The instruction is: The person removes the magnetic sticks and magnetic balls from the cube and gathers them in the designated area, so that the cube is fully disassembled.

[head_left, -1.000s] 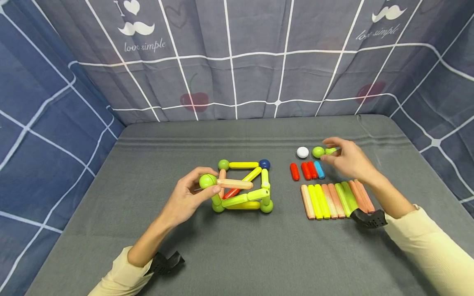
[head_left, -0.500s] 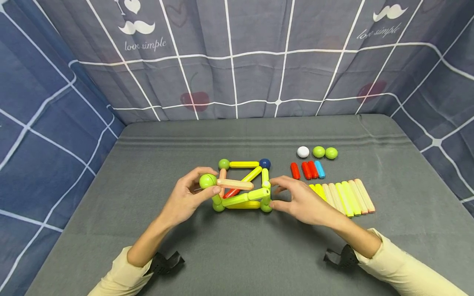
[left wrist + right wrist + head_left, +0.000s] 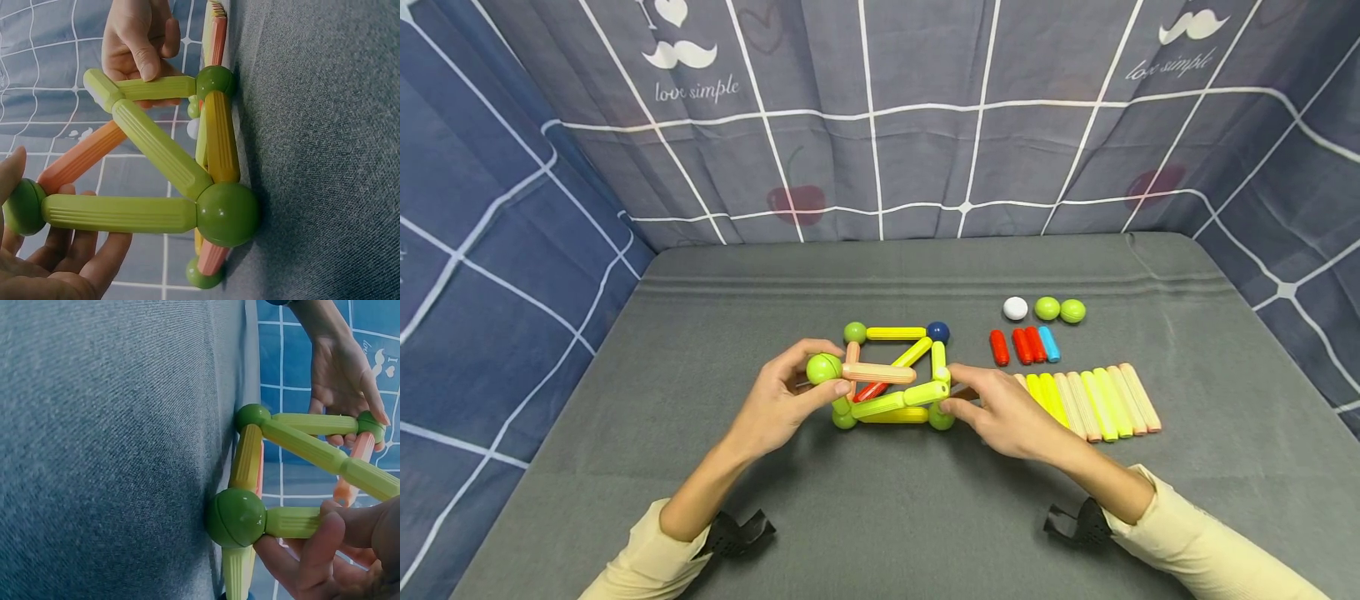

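A frame of magnetic sticks and balls stands mid-table. My left hand (image 3: 784, 390) pinches a green ball (image 3: 823, 368) at its raised left front corner, atop an upright green stick (image 3: 122, 213). From that ball a peach stick (image 3: 880, 373) reaches rightward, its far end free. My right hand (image 3: 1000, 408) pinches the upright green stick (image 3: 294, 522) at the right front corner, just above a bottom green ball (image 3: 235, 518). A slanting green stick (image 3: 159, 147) rises from the left bottom ball (image 3: 228, 214) toward the right upright's top. A dark blue ball (image 3: 937, 332) marks the far right corner.
To the right lies a row of long yellow, green and peach sticks (image 3: 1101, 404). Behind it are short red sticks (image 3: 1028, 345), a short blue stick (image 3: 1049, 343), a white ball (image 3: 1015, 308) and two green balls (image 3: 1060, 310). A curtain (image 3: 917, 158) hangs behind the table.
My right hand has left a green ball at the back right and come left to the frame's right front corner, where it now pinches the upright stick. My left hand has stayed in place.
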The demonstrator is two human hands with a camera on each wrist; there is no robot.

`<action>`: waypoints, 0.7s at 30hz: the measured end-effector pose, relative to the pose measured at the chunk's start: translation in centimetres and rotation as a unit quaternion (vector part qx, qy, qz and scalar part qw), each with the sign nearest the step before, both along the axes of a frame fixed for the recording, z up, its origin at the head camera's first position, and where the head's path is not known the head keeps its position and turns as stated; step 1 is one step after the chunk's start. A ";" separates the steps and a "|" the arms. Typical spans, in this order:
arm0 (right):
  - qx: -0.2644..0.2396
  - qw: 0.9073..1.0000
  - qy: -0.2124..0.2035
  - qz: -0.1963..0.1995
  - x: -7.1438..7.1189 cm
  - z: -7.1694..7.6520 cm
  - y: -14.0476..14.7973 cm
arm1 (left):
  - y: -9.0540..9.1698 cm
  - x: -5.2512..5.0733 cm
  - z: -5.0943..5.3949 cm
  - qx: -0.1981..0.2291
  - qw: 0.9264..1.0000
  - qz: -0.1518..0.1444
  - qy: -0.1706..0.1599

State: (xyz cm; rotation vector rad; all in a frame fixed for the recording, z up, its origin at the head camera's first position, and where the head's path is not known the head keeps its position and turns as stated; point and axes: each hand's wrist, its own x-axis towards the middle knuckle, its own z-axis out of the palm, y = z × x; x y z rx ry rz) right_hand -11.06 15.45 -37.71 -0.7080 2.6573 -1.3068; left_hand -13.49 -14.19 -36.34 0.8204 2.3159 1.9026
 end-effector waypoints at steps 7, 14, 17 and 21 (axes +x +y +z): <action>-0.033 0.999 -0.036 -0.004 -0.1 0.0 0.1 | 0.0 0.0 0.0 -0.003 1.000 0.001 0.002; -0.079 0.994 -0.068 -0.015 -0.1 -0.1 0.4 | -0.1 0.0 0.0 0.003 1.000 -0.004 0.001; -0.079 0.994 -0.065 -0.029 0.0 0.1 0.7 | -0.1 0.0 -0.1 0.003 1.000 -0.003 0.000; -0.075 0.995 -0.051 -0.045 0.2 0.5 1.2 | -0.1 0.0 -0.1 0.004 1.000 -0.002 -0.001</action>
